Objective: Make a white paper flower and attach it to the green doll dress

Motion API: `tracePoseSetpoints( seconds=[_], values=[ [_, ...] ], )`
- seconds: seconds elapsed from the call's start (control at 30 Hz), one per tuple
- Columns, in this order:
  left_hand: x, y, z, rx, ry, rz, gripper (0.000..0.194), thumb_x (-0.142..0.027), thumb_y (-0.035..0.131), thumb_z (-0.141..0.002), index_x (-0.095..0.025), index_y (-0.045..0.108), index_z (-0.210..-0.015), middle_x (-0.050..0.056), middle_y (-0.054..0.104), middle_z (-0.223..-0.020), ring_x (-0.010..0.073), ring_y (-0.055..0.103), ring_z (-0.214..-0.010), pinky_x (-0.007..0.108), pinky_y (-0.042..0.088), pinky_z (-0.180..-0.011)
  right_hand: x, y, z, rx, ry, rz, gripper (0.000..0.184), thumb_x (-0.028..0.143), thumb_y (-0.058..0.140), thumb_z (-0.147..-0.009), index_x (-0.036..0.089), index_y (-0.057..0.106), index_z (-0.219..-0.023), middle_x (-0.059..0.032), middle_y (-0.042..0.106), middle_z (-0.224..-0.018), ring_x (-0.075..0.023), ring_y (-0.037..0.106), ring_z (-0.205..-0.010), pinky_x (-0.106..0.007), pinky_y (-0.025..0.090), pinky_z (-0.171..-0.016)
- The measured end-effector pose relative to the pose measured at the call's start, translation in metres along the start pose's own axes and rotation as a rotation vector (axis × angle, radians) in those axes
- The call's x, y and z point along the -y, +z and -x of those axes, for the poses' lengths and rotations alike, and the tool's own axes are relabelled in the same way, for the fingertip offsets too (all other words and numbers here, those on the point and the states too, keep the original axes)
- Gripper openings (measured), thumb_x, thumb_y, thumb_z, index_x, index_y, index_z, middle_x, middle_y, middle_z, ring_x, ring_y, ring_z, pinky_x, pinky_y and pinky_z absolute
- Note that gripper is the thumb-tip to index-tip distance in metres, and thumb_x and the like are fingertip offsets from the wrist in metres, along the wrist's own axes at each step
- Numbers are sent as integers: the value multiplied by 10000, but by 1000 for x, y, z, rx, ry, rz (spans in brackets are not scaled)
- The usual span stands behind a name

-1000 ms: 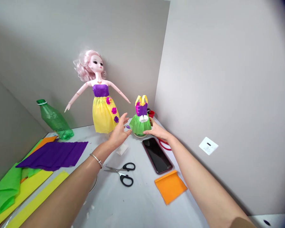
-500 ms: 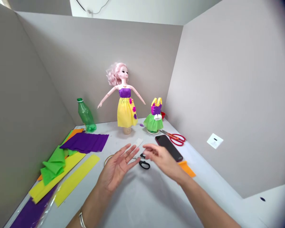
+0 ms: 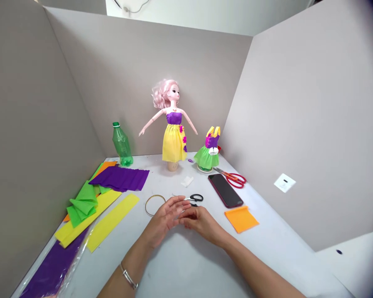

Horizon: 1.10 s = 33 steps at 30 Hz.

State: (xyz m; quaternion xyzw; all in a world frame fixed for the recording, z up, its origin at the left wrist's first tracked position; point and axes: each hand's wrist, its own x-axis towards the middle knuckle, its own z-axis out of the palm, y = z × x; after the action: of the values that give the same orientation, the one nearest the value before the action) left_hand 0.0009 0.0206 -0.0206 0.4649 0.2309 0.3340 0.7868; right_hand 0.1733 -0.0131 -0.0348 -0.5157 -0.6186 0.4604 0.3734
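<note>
My left hand [image 3: 165, 218] is held above the table with its palm turned up and its fingers stretched out. Against those fingers, my right hand [image 3: 201, 224] has its thumb and fingertips pinched together; whatever they may hold is too small or hidden. Just beyond both hands lies a pair of small scissors [image 3: 197, 198] with black handles, partly covered by my fingers. A thin gold bangle [image 3: 146, 205] rests beside my left hand. A small white scrap [image 3: 187, 181] lies farther back.
A pink-haired doll [image 3: 174, 142] and a small doll dress [image 3: 207, 156] stand at the back. Left are a green bottle [image 3: 122, 145], a purple strip [image 3: 121, 178] and a yellow strip [image 3: 113, 222]. Right are a phone [image 3: 225, 190], red-handled scissors [image 3: 236, 180] and an orange piece [image 3: 241, 219].
My right hand has come down to meet my left, its fingers now pinched at the left fingers. The view has shifted, so everything sits farther right.
</note>
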Motion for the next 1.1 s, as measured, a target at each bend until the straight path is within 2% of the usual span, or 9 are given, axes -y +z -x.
tracePoseSetpoints(
  seconds=[0.17,0.23,0.3,0.43,0.57,0.67,0.8,0.93,1.1],
  values=[
    [17,-2,-8,4,117,-220,425,-336,686,-831,-224,578,-1227,153,579,-1331,298,511,-1282,425,430,-1037,-10,-2,-5,21,81,-118,224,333,634,-793,195,694,-627,-5,623,-543,-168,569,-507,-307,478,-559],
    [24,-3,-10,-5,151,-245,412,-317,684,-829,-222,586,-1218,144,586,-1322,287,508,-1286,422,392,-1078,-13,-3,-7,12,110,-164,206,351,652,-770,187,693,-654,-2,627,-540,-164,575,-486,-311,496,-546],
    [28,-3,-11,-32,160,-245,389,-301,648,-846,-235,578,-1222,138,569,-1335,291,494,-1297,436,422,-1051,-15,-5,-9,-24,118,-200,194,367,665,-754,187,685,-684,8,624,-548,-154,574,-481,-299,495,-533],
    [26,-4,-9,-62,180,-277,393,-255,604,-836,-246,559,-1226,134,546,-1336,296,509,-1275,447,493,-966,-16,-15,-11,-91,112,-266,220,406,684,-727,190,663,-763,21,635,-584,-139,582,-492,-274,482,-517],
    [22,-5,-9,-132,198,-386,382,-257,604,-839,-244,553,-1218,117,587,-1270,249,572,-1188,416,459,-998,-9,-21,-10,-105,117,-321,278,405,698,-715,181,644,-871,15,667,-628,-125,588,-488,-253,475,-487],
    [23,-2,-10,-218,214,-517,332,-274,677,-799,-241,612,-1123,79,645,-1105,227,623,-1013,393,464,-948,-5,-18,-8,-106,115,-353,314,398,705,-717,187,618,-932,30,662,-602,-127,587,-466,-248,471,-467],
    [29,4,-8,-314,259,-700,113,-286,709,-768,-239,677,-865,25,630,-862,216,601,-818,352,473,-800,-5,-6,-6,-115,109,-394,384,380,723,-703,192,607,-1017,71,612,-526,-139,590,-441,-263,493,-477],
    [31,7,-6,-379,331,-870,84,-276,678,-796,-264,687,-879,15,609,-882,209,587,-819,330,451,-782,-9,3,-7,-99,116,-450,407,408,695,-731,178,617,-1058,38,655,-574,-160,645,-514,-275,524,-531],
    [28,2,-3,-361,406,-1072,105,-243,590,-863,-252,690,-894,18,613,-890,203,574,-844,317,412,-761,-8,4,-6,-35,119,-492,385,389,650,-761,150,633,-1062,-36,714,-750,-151,676,-583,-277,542,-577]
  ],
)
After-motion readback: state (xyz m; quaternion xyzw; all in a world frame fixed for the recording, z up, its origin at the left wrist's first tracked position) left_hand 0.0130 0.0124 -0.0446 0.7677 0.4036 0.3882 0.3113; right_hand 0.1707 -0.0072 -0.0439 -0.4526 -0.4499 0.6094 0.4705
